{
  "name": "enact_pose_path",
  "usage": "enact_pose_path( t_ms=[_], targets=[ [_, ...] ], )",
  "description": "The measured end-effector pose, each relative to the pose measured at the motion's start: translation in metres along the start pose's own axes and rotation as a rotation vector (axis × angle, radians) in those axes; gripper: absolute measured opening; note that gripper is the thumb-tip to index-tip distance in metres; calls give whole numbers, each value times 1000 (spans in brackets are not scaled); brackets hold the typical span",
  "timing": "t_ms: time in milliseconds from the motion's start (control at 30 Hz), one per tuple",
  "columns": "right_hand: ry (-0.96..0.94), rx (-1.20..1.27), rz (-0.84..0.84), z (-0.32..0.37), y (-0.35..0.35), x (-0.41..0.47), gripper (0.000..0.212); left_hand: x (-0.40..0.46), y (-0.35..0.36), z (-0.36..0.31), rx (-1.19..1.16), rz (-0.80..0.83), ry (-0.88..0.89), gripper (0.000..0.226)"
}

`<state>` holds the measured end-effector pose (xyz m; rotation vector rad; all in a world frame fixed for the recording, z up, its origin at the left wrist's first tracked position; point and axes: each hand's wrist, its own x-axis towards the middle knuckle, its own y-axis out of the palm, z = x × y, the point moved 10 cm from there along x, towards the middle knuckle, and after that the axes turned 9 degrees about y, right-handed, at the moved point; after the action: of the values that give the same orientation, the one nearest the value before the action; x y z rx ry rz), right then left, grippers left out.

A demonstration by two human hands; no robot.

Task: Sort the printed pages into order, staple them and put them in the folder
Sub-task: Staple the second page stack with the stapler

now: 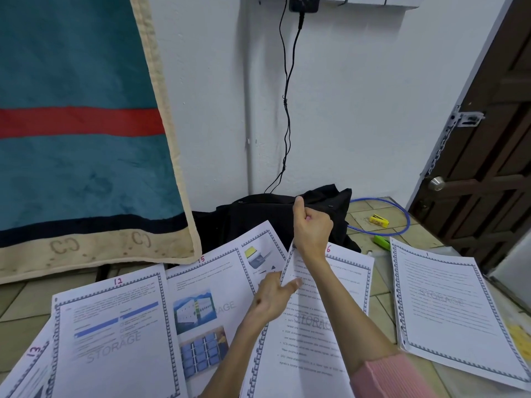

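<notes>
Printed pages lie fanned across a tiled floor (373,300), each white sheet framed by a blue-and-white patterned border, with a pale grey "STORAGE" watermark across the text and a handwritten number at the top in pink or red ink. At the left edge sits page 13 (28,369), partly cut off; next to it page 12 (115,334) carries blue heading bars; page 15 (207,297) shows colour photographs of a white building and rows of blue units. Page 6 (339,285) lies to the right of these, beneath the person's arms. Well apart on the right, page 1 (448,308) tops a neat stack, all text lines. The right hand (311,228) is raised with fingers curled, gripping the top edge of a loose sheet (290,268) that hangs on edge and curves down. The left hand (274,294) pinches the same sheet at its lower end, thumb against the paper. Behind the pages lies a black garment (258,222), and to the right a green stapler (381,242), a yellow object (379,220) and a blue cable loop (402,222). A teal blanket with a red stripe (80,122) hangs on the left.
</notes>
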<state>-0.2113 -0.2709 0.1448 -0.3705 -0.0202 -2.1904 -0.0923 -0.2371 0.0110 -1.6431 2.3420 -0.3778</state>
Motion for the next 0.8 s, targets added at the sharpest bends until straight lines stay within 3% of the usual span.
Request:
enact_pose_path(
  t_ms=[133,233,333,400,500,567,667,800],
  targets=[
    [5,-31,-2,-6,2,5,63,1,3,-3,-5,34,-3,28],
    [192,-180,138,-31,12,7,69,-1,5,9,-11,74,-42,37],
    [356,-222,272,-45,16,10,75,-3,5,19,-73,100,-83,30],
    [485,-103,249,-57,9,18,63,-4,5,20,-144,109,-91,28],
    [778,300,223,-82,2,24,32,-5,1,22,-215,109,-106,27],
    [765,299,205,-93,-15,37,27,-5,-4,26,-241,103,-112,26],
    [647,-21,130,-120,-65,47,27,-3,-13,32,-268,85,-129,18],
    [582,-149,-131,-156,-131,13,8,0,-27,37,-283,53,-148,16]
  ],
)
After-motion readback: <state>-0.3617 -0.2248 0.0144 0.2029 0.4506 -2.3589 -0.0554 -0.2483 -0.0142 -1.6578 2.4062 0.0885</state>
